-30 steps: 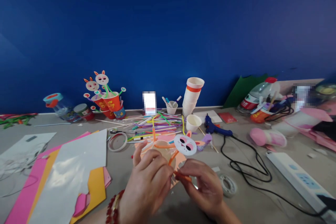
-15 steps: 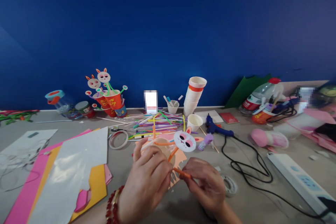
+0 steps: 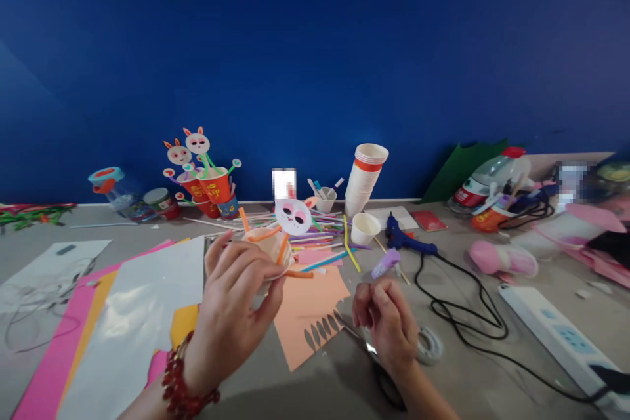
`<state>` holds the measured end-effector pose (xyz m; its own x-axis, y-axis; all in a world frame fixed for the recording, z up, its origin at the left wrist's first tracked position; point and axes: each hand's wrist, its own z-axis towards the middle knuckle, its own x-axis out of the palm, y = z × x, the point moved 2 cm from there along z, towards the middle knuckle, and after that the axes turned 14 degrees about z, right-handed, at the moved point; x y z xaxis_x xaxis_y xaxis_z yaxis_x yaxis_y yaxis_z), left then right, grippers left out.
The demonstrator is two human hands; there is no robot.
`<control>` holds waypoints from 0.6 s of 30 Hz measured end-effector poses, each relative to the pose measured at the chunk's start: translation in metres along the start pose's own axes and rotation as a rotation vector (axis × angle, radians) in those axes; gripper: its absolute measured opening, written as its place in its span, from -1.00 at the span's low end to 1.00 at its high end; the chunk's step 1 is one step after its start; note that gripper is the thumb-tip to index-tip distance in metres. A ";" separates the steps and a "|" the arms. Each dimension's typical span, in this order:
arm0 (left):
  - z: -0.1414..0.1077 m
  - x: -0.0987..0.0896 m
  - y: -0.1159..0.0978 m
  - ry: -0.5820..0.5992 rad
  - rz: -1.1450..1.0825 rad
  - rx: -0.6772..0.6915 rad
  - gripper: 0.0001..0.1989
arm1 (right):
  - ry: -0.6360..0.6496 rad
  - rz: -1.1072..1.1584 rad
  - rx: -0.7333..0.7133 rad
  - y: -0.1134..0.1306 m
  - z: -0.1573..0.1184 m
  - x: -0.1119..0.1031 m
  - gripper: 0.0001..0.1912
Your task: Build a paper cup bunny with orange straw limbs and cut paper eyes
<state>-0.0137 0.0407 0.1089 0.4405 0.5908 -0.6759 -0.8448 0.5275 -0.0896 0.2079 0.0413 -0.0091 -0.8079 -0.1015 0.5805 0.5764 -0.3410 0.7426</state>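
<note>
Orange stems (image 3: 283, 248), perhaps three, one held cup (image 3: 269, 249)

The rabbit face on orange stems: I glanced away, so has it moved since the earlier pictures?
Yes. The rabbit face has moved left and up in the view, away from the purple glue stick it was beside.

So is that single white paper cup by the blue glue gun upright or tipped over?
Upright: the white paper cup stands with its round open rim facing up.
</note>
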 end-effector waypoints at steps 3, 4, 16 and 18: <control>0.001 -0.006 0.006 -0.029 0.018 -0.010 -0.83 | 0.062 -0.191 0.058 -0.010 0.000 -0.008 -0.58; 0.001 -0.007 0.006 -0.028 0.015 -0.015 -0.83 | 0.087 -0.269 0.074 -0.011 0.000 -0.010 -0.55; -0.005 -0.004 0.016 0.069 -0.029 -0.059 -0.87 | 0.423 -1.108 0.120 0.026 0.012 -0.016 -0.79; -0.009 -0.001 0.014 0.107 -0.043 -0.041 -0.87 | 0.469 -1.248 0.044 0.031 0.007 -0.025 -0.76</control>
<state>-0.0292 0.0422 0.1020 0.4434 0.4988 -0.7447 -0.8386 0.5241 -0.1483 0.2475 0.0398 0.0018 -0.7545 -0.0580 -0.6537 -0.5787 -0.4108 0.7045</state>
